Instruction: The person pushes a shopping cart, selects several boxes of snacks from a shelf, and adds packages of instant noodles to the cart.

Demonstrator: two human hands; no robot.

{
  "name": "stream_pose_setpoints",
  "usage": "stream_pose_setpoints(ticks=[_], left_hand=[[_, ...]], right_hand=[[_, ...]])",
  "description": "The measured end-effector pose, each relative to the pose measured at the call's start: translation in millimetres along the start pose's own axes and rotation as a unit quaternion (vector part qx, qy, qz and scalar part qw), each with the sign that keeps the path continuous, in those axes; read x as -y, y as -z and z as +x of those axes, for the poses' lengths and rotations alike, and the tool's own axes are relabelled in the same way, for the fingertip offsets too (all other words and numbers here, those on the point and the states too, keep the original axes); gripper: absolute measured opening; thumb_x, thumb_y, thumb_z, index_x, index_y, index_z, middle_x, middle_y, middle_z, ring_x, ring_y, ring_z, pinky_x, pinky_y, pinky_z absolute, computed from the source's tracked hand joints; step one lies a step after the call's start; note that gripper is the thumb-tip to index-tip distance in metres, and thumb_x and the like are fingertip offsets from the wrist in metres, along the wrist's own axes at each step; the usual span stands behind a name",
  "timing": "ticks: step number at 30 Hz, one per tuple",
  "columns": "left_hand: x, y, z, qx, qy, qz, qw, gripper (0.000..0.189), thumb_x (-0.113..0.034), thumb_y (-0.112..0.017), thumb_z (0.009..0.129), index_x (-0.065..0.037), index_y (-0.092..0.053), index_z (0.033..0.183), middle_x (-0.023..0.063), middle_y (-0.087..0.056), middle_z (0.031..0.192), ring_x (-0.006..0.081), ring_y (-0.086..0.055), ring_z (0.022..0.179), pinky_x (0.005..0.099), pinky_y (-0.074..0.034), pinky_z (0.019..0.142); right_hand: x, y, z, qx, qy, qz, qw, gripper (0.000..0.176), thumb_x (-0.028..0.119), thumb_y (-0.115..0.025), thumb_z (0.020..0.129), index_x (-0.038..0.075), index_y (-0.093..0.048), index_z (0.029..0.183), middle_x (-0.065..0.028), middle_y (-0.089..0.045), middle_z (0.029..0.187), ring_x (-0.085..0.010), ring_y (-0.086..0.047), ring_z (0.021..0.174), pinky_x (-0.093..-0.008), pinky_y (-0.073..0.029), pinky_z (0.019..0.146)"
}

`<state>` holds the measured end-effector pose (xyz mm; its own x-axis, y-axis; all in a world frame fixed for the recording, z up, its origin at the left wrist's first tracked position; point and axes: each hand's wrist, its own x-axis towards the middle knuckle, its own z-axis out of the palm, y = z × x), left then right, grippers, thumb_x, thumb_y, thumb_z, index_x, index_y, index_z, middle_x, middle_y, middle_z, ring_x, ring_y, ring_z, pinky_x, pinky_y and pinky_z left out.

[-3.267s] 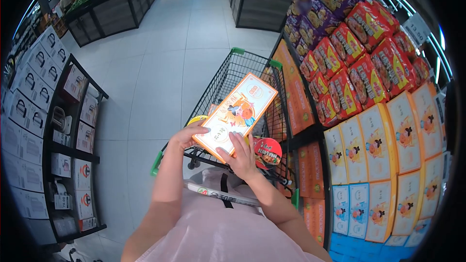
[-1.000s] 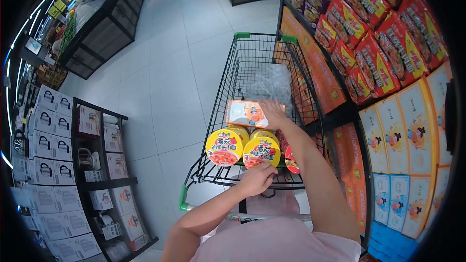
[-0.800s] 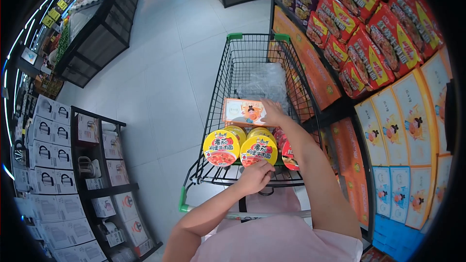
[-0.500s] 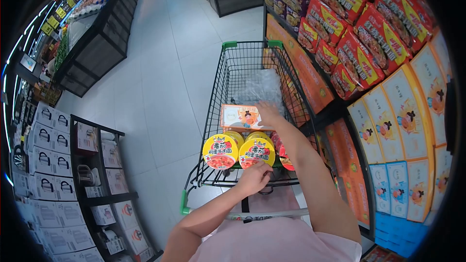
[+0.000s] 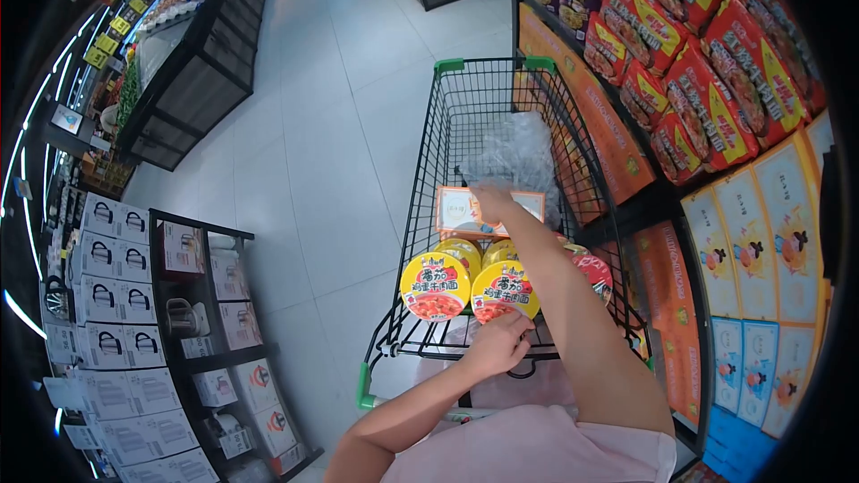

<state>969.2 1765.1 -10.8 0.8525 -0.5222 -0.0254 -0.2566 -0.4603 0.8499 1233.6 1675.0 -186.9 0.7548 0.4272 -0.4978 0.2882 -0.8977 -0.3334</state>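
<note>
Where the right hand rests, the box is rectangular

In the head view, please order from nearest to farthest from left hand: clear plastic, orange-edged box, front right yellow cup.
1. Front right yellow cup: just ahead.
2. Orange-edged box: beyond the cup.
3. Clear plastic: beyond the box.

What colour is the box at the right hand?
The box is mainly white with orange edging, best seen in the head view.
</note>
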Motion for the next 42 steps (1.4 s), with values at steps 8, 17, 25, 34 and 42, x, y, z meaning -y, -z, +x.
stream_pose_setpoints(ticks=[8,17,25,34,42], left_hand=[[3,-2,1,-0.002,-0.01,-0.001,1.0,0.022,-0.007,-0.059,0.077,-0.003,-0.057,0.098,0.0145,-0.059,0.092,0.0331,-0.06,0.087,0.0414,-0.05,0.073],[24,-3,5,0.019,0.029,-0.095,0.995,0.018,-0.003,-0.064,0.079,-0.002,-0.06,0.096,0.01,-0.06,0.085,0.0197,-0.062,0.071,0.0315,-0.051,0.066],[52,-6,8,0.022,0.063,-0.1,0.993,0.007,-0.008,-0.067,0.082,-0.002,-0.066,0.081,0.0066,-0.064,0.067,0.0143,-0.06,0.06,0.0286,-0.047,0.06],[33,4,11,0.025,0.084,-0.154,0.984,0.033,-0.018,-0.05,0.095,0.004,-0.064,0.075,0.0097,-0.069,0.076,0.0141,-0.064,0.068,0.0275,-0.05,0.064],[56,-9,11,0.021,0.071,-0.129,0.989,0.02,-0.014,-0.055,0.091,0.002,-0.065,0.084,0.0107,-0.07,0.077,0.0152,-0.067,0.072,0.0267,-0.052,0.067]], right_hand=[[6,2,-20,0.029,0.033,-0.013,0.999,0.081,0.025,-0.07,0.079,0.022,-0.028,0.147,-0.0126,-0.02,0.154,-0.0297,-0.02,0.142,-0.0571,-0.016,0.112],[29,60,-135,-0.209,0.128,0.145,0.959,0.048,0.017,-0.062,0.082,0.005,-0.052,0.127,-0.0209,-0.048,0.134,-0.035,-0.045,0.125,-0.0411,-0.037,0.104],[16,128,-456,-0.4,0.05,0.148,0.903,0.039,0.009,-0.063,0.082,0.007,-0.057,0.12,-0.0142,-0.056,0.126,-0.0306,-0.055,0.115,-0.0388,-0.044,0.097],[-7,172,-687,-0.638,-0.232,-0.164,0.716,0.039,0.007,-0.067,0.076,0.006,-0.059,0.114,-0.0135,-0.057,0.125,-0.0341,-0.053,0.114,-0.0425,-0.042,0.096],[-42,241,-741,-0.573,-0.343,-0.347,0.658,0.068,0.017,-0.076,0.07,0.008,-0.045,0.129,-0.0148,-0.044,0.137,-0.0323,-0.042,0.125,-0.0472,-0.033,0.104]])
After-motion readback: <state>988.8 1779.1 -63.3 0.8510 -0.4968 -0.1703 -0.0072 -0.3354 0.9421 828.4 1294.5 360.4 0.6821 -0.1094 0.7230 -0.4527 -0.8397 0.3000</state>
